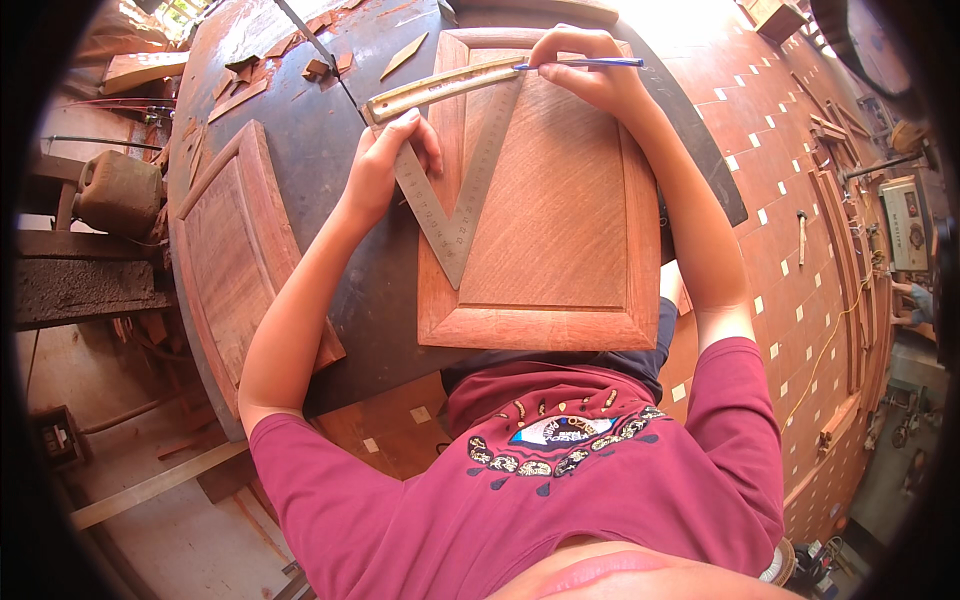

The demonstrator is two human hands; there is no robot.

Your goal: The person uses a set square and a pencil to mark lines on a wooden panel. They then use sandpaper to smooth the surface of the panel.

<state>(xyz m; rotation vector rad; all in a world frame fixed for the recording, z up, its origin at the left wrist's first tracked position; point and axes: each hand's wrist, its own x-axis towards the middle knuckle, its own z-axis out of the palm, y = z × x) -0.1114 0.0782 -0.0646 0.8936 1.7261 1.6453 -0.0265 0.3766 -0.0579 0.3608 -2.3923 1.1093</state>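
A reddish-brown wooden panel door [560,210] lies flat before me, its raised centre inside a mitred frame. Across its far left part rests a triangular metal square [487,160] with ruled legs and a thick yellowish stock [440,91]. My left hand [398,148] is closed at the square's left corner, thumb by the stock and fingers curled. At the stock's right end, my right hand [590,75] pinches a blue pen [612,62]. The pen lies nearly level, its tip touching or close to the stock; which one I cannot tell.
The dark table [365,270] also bears a second wooden panel [245,225] at left and wood scraps [315,68] at the far left. Beyond it stands a brown jerrycan [118,193]. On the tiled floor at right lie a hammer [802,237] and long wood strips [840,260].
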